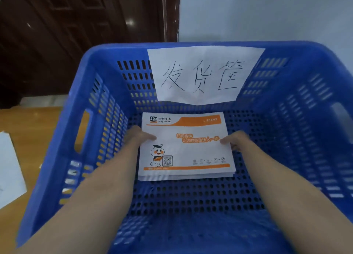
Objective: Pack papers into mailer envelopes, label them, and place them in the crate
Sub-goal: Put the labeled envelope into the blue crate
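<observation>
A white and orange mailer envelope (186,148) lies on top of a small stack of the same envelopes on the floor of a large blue perforated crate (57,139). Both of my arms reach down into the crate. My left hand (140,136) pinches the envelope's left edge, thumb on top. My right hand (236,140) pinches its right edge in the same way. The fingers under the envelope are hidden.
A white paper sign (202,74) with handwritten characters hangs on the crate's far wall. The crate stands on a wooden table (13,120); a white sheet (9,169) lies to its left. Behind are a dark wooden door and a pale wall.
</observation>
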A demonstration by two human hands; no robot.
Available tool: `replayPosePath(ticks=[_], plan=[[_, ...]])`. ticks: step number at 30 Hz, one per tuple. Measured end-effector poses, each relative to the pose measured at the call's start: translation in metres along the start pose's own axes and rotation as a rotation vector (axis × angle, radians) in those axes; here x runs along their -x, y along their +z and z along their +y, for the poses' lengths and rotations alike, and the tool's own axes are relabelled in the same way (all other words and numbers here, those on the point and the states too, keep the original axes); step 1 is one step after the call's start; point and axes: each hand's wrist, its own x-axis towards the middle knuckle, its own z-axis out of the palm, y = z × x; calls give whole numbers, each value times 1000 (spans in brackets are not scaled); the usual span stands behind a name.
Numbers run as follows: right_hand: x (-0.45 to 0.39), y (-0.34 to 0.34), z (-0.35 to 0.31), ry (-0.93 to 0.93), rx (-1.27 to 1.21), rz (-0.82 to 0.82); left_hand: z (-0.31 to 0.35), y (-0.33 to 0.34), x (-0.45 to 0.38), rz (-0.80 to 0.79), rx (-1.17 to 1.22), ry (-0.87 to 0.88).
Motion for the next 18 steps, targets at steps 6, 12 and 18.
replayPosePath(ticks=[6,12,18], plan=[[-33,11,9,23,-23,-20,-11,13,-12,5,7,-19],[-34,15,10,36,19,32,-16,17,-22,3,-1,-40],[-28,18,13,38,52,50,-19,26,-27,22,7,-97]])
